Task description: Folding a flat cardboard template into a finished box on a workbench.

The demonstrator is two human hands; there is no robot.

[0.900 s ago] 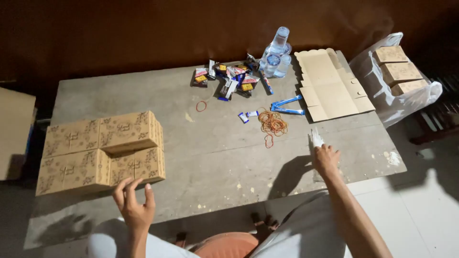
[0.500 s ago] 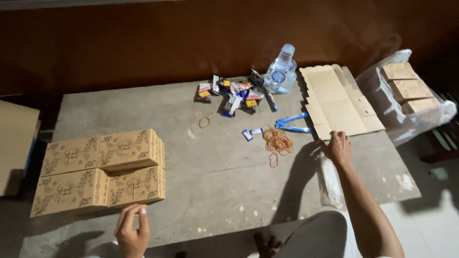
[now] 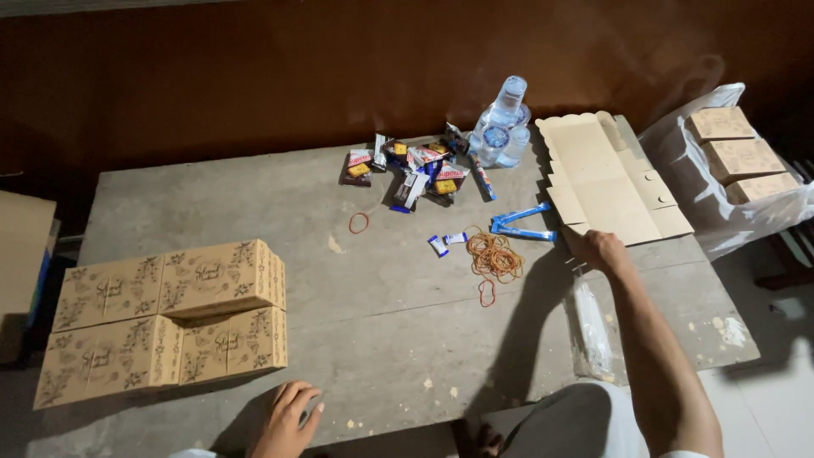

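Right hand reaching to flat, unfolded tan cardboard box blank at far right of grey desk.

Fingers on blank's near edge; firmness of grip impossible to tell. Left hand loosely open, empty, resting on desk's near edge just beside stacked printed brown cardboard boxes. Orange rubber bands near right hand.

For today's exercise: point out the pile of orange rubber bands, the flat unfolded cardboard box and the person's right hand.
pile of orange rubber bands (image 3: 494, 254), head view, middle of the heap.
flat unfolded cardboard box (image 3: 604, 178), head view, its centre panel.
right hand (image 3: 600, 250), head view, back of the hand.
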